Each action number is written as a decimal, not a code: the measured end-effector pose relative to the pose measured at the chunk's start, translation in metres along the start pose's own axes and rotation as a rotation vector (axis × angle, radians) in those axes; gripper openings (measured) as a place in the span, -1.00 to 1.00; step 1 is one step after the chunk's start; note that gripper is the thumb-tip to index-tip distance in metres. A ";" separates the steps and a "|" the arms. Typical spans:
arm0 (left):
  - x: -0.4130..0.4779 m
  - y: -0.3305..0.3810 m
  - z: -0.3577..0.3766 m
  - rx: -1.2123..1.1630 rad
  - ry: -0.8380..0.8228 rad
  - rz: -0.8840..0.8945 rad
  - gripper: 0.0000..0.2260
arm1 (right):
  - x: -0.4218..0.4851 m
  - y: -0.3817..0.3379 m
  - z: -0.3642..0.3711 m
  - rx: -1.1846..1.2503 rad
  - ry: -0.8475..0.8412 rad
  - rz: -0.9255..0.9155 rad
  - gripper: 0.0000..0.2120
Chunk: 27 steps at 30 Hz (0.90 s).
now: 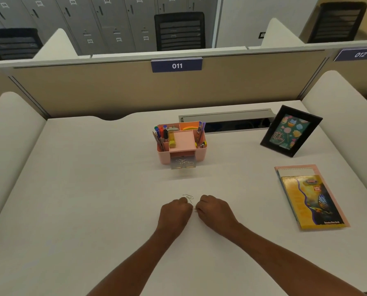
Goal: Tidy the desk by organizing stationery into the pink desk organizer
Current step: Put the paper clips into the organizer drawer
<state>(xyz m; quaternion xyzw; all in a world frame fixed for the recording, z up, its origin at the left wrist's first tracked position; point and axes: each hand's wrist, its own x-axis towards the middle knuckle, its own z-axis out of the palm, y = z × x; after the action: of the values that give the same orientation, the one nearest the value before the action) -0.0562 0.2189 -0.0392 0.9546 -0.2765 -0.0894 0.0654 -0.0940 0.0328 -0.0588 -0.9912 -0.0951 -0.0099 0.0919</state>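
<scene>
Hands: left hand (pixel 174 214) and right hand (pixel 214 212) rest close together on the white desk (pixel 82 189), fingers curled.
Grip: both pinch a tangle of silver wire paper clips (pixel 188 197) between them.
Organizer: pink plastic desk organizer (pixel 200 155) stands well behind the hands, pens (pixel 161 133) upright in it. Its clear drawer (pixel 183 163) is out, with clips inside.

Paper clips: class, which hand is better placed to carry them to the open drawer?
Left, probably: the left hand pinches the paper clips, and the drawer lies almost straight ahead of it.
</scene>
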 end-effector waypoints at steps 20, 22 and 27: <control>0.017 -0.024 0.000 0.252 0.023 0.356 -0.81 | 0.018 -0.001 -0.014 0.462 -0.101 0.301 -0.84; 0.015 -0.022 0.002 0.255 0.044 0.362 -0.79 | 0.022 0.003 -0.011 0.513 -0.131 0.321 -0.94; 0.010 -0.015 0.004 0.240 0.099 0.337 -0.73 | 0.029 0.010 -0.013 0.596 -0.155 0.310 -0.94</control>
<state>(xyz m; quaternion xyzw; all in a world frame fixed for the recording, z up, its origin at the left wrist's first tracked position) -0.0411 0.2258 -0.0466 0.8990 -0.4375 0.0035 -0.0214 -0.0640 0.0265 -0.0468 -0.9212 0.0513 0.1075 0.3703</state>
